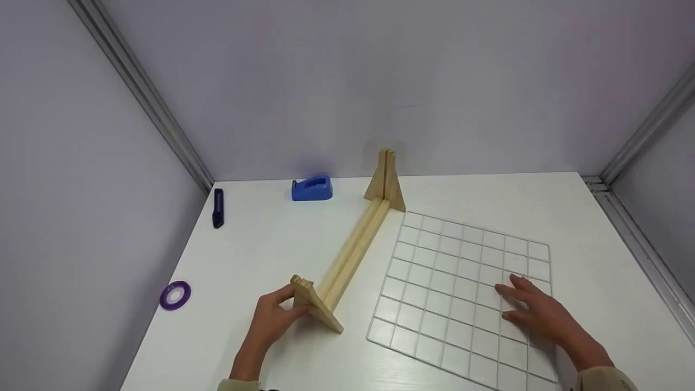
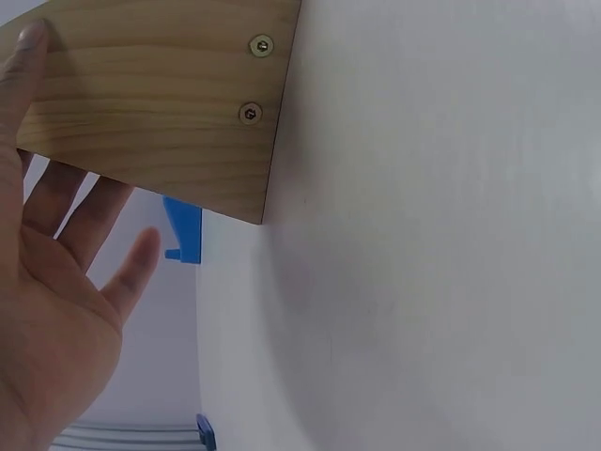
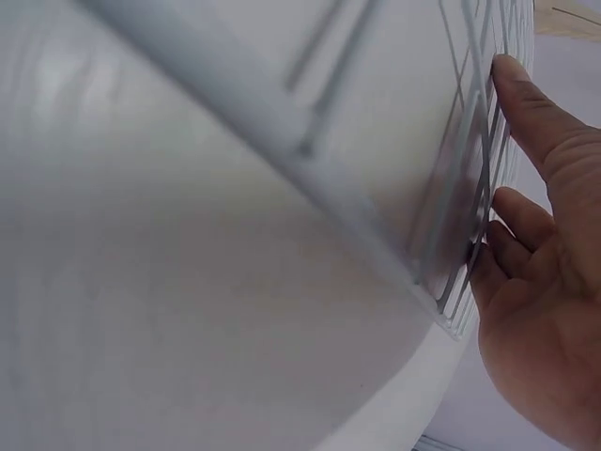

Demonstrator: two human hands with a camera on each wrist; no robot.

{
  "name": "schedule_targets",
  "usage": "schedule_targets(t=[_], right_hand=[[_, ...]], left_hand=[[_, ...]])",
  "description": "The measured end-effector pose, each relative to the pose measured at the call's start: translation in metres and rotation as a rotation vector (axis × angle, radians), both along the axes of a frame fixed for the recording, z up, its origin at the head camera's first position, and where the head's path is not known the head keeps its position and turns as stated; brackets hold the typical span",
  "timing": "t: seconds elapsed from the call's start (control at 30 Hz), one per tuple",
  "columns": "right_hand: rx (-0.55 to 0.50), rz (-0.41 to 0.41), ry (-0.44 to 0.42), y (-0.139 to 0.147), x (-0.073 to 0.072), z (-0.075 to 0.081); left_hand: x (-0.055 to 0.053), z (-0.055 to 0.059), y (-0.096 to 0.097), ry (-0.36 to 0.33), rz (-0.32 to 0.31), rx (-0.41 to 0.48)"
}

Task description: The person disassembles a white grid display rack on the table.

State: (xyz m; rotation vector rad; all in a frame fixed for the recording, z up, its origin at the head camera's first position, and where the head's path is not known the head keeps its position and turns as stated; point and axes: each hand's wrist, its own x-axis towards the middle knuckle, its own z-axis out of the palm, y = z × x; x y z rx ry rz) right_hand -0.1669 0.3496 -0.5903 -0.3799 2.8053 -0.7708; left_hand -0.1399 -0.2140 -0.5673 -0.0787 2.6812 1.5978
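Observation:
A wooden stand [image 1: 357,251] lies across the middle of the table, with a long grooved rail between two slotted end pieces. My left hand [image 1: 271,321] grips the top of the near end piece [image 1: 319,307], thumb on its outer face. In the left wrist view, two screws show in that end piece [image 2: 155,103], and some fingers of the left hand [image 2: 61,319] are behind it. Right of the stand, a wire grid panel [image 1: 386,276] lies on the table. My right hand [image 1: 545,317] is over its right side, fingers spread and fingertips at the wires.
A blue tape dispenser [image 1: 313,189] stands by the back wall, left of the stand's far end. Farther left lies a dark utility knife [image 1: 218,209]. A purple tape roll [image 1: 187,300] is near the table's left edge. Walls with metal rails [image 1: 651,266] border the table.

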Motion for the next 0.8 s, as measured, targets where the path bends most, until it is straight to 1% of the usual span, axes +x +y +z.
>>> schedule_targets(t=[0.13,0.3,0.4,0.57,0.7,0.8], right_hand=[[-0.019,-0.002,0.005,-0.001,-0.002,-0.002],[0.009,0.010,0.018,-0.004,-0.004,-0.002],[0.019,0.018,0.022,-0.006,-0.005,-0.002],[0.011,0.024,0.017,-0.006,-0.006,-0.002],[0.012,0.031,0.012,-0.005,-0.008,-0.002],[0.014,0.040,0.017,-0.003,-0.010,-0.002]], left_hand=[[0.004,0.000,0.001,0.006,0.022,-0.002],[0.012,-0.003,0.004,0.044,0.041,-0.026],[0.016,-0.002,0.006,0.060,0.056,-0.041],[0.021,-0.003,0.010,0.063,0.088,-0.048],[0.025,-0.005,0.014,0.066,0.113,-0.056],[0.028,-0.007,0.017,0.092,0.126,-0.064]])
